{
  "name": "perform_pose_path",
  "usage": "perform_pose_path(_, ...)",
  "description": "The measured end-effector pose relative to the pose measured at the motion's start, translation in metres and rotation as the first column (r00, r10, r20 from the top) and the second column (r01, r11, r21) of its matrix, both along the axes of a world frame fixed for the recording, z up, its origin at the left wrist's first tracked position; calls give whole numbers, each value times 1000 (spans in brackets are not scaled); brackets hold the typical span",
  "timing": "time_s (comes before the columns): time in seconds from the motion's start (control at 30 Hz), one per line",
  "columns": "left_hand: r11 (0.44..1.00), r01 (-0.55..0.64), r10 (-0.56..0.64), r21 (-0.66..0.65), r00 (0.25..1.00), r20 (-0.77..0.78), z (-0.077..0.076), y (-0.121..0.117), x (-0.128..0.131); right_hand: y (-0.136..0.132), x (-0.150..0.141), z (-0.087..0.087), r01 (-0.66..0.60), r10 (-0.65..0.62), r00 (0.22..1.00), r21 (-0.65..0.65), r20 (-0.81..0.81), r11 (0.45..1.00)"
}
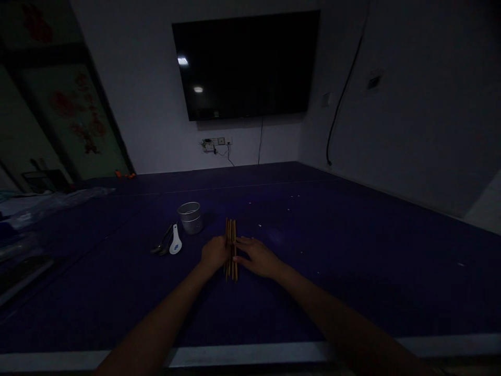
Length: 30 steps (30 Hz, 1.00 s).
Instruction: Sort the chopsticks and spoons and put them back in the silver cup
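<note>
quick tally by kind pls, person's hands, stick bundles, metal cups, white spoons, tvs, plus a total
Hands: 2, left hand and right hand
Stick bundle: 1
Metal cup: 1
White spoon: 1
TV: 1
Total: 6

A dim home room; wall-mounted television [250, 65]; red-decorated panels [74, 125]

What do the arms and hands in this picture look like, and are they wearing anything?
Human ones: the left forearm and right forearm are bare, with no sleeves in view. The left hand and right hand are ungloved. It's too dark to tell finer markings.
</note>
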<state>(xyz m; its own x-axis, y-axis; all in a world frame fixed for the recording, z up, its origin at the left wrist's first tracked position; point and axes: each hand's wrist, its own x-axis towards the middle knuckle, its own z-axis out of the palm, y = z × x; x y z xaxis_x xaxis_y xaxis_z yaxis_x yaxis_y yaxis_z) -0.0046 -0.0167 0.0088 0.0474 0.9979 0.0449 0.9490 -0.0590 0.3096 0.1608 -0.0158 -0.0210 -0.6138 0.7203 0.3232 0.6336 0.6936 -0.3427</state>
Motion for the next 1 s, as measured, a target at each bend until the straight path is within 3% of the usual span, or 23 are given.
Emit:
perform_pose_path(0.67, 999, -26, 24, 31, 998, 59, -3, 2, -1, 4, 3, -1, -4, 4, 1000, -65, 9, 998)
perform_pose_path(1.0, 999, -39, 40, 31, 999, -32, -5, 6, -1, 8, 4, -6, -5, 5, 999, -22, 44, 1000)
